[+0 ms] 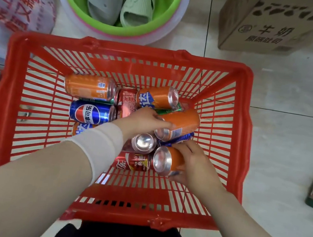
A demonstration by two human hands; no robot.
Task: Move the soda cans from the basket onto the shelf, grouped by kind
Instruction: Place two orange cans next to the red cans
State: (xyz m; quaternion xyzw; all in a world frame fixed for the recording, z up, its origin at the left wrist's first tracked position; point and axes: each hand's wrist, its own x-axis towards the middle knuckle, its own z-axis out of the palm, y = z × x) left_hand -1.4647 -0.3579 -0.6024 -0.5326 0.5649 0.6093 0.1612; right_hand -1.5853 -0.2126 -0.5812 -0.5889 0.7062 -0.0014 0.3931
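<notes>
Head view: an orange can in each hand, low in the basket

The left hand [143, 119] curls its fingers over the near end of the first orange can [183, 122], whose long axis runs away from that hand and to its right. Just below it, the right hand [197, 165] wraps the second orange can [174, 158], silver end toward the left forearm. Both lie inside the red basket [133, 53] on the tiled floor [281, 138]. The way out is likely straight up. No shelf shows.
</notes>
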